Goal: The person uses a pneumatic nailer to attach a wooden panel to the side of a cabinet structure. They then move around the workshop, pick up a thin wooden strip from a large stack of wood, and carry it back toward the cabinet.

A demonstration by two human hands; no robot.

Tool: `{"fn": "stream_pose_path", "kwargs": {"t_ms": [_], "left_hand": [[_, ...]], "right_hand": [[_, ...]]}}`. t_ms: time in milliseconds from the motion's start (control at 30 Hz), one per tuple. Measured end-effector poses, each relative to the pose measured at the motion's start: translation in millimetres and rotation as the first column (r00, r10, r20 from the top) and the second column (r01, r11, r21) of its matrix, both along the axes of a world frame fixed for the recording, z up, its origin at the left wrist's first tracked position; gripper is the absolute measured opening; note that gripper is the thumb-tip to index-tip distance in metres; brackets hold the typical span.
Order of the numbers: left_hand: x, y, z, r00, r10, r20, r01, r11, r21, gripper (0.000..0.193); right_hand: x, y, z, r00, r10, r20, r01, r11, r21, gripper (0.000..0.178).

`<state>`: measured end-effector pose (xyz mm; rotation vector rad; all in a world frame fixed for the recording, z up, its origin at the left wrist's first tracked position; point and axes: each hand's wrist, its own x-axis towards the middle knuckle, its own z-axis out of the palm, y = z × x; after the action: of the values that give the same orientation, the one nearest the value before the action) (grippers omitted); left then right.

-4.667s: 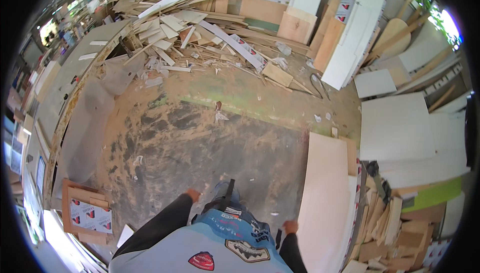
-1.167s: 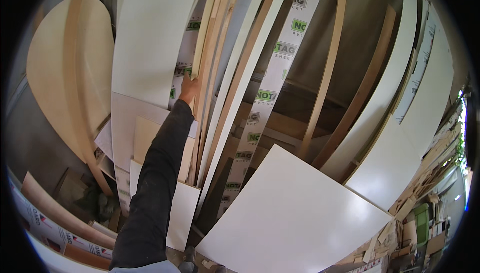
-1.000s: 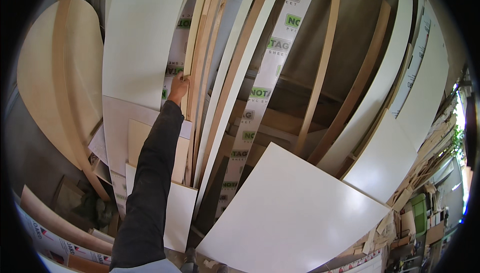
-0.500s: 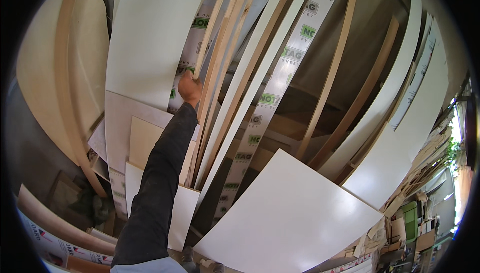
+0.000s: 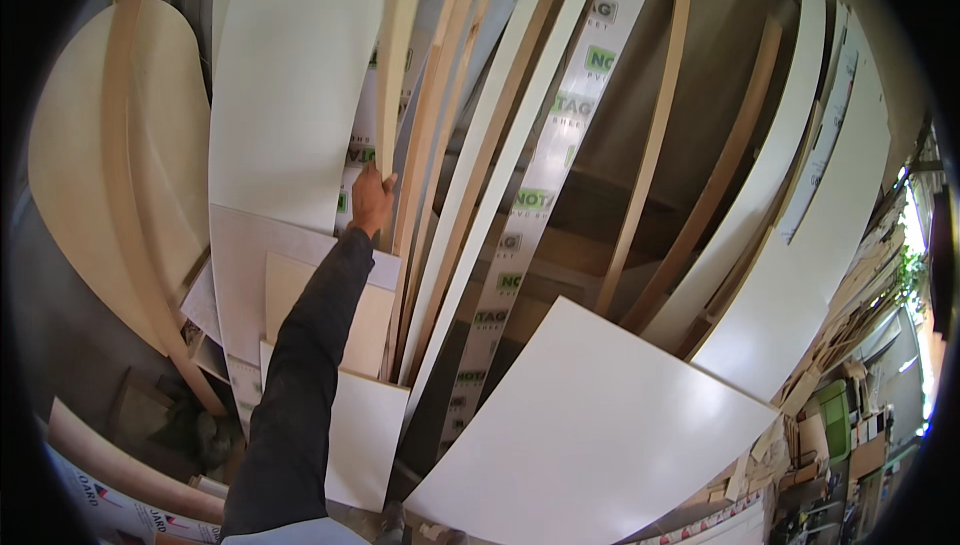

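My left hand (image 5: 370, 202) is closed round the lower end of a pale wooden strip (image 5: 397, 55), whose upper part runs out of the top of the picture. The dark sleeve comes in from the lower edge, left of the middle. Just left of the strip stands a tall white panel (image 5: 290, 75). To its right lean several narrow wooden battens (image 5: 432, 105). Behind the hand shows part of a film-covered sheet with green and grey print (image 5: 362, 153). My right hand is out of view.
A large white board (image 5: 600, 425) leans low in front, right of the middle. Another film-covered sheet (image 5: 548, 150), white strips and wooden slats (image 5: 650, 145) lean against the wall. A rounded plywood sheet (image 5: 70, 155) stands at left. Offcuts and a green bin (image 5: 833, 417) are at right.
The wooden strip looks wider and has tilted, with my left hand still round its lower end. The hand sits slightly lower in the picture, and the whole view has shifted a little.
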<state>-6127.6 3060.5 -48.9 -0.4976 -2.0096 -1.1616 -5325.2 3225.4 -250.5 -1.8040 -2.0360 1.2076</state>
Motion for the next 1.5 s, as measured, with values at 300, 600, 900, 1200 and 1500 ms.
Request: {"fn": "stream_pose_path", "kwargs": {"t_ms": [300, 600, 900, 1200, 1500], "left_hand": [[54, -57, 75, 0.926, -0.341, 0.164, 0.363, 0.923, -0.131, 0.021], [222, -79, 78, 0.635, -0.612, 0.472, 0.705, 0.709, -0.029, 0.032], [370, -64, -11, 0.529, -0.580, 0.620, 0.716, 0.697, 0.040, 0.035], [365, -28, -12, 0.241, -0.810, 0.534, 0.946, 0.319, 0.057, 0.031], [88, 41, -3, 0.950, -0.160, 0.267, 0.167, 0.986, -0.005, 0.032]], "right_hand": [[27, -26, -6, 0.996, 0.089, 0.002, -0.089, 0.995, 0.043, 0.024], [-139, 18, 1, 0.801, 0.577, -0.162, -0.324, 0.645, 0.692, 0.032], [-274, -105, 188, 0.324, 0.808, -0.493, -0.341, 0.586, 0.735, 0.039], [-215, -73, 73, 0.816, 0.400, -0.417, -0.238, 0.890, 0.388, 0.036], [-66, -71, 51, 0.942, 0.103, -0.320, 0.024, 0.929, 0.369, 0.041]]}}
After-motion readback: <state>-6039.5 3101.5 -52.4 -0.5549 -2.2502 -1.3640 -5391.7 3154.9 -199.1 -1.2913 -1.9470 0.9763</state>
